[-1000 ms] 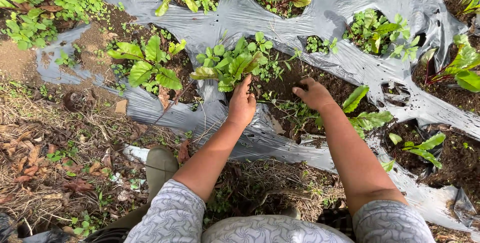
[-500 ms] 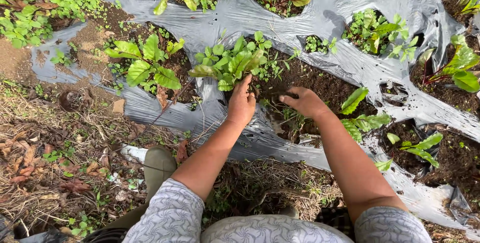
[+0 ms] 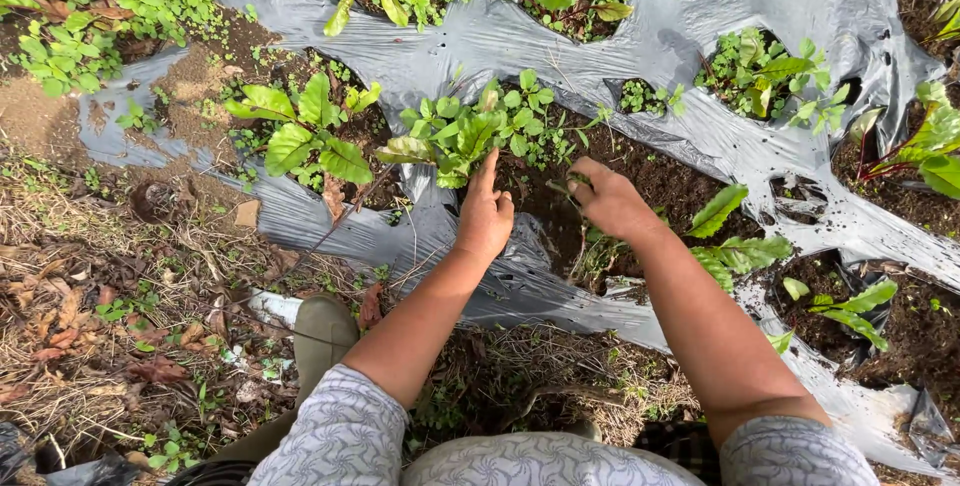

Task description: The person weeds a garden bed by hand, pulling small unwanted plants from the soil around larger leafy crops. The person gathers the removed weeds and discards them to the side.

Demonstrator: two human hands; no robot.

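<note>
My left hand (image 3: 485, 214) rests flat against the base of a leafy green plant (image 3: 462, 131), fingers stretched up along its leaves and holding nothing. My right hand (image 3: 610, 201) is just to its right, over a patch of dark bare soil (image 3: 640, 168) in a hole of the plastic sheet. Its fingers are curled and pinched on a small tuft of weeds (image 3: 566, 184) growing from that soil. The two hands are about a hand's width apart.
Grey-black plastic mulch (image 3: 650, 46) covers the bed, with planting holes holding leafy plants (image 3: 300, 131), (image 3: 765, 71), (image 3: 735, 236). Dry grass and dead leaves (image 3: 110, 286) lie to the left. My green boot (image 3: 320, 331) stands by the sheet's near edge.
My right hand has moved left and closer to my left hand, and its fingers have closed on the weeds. My left hand has stayed at the plant.
</note>
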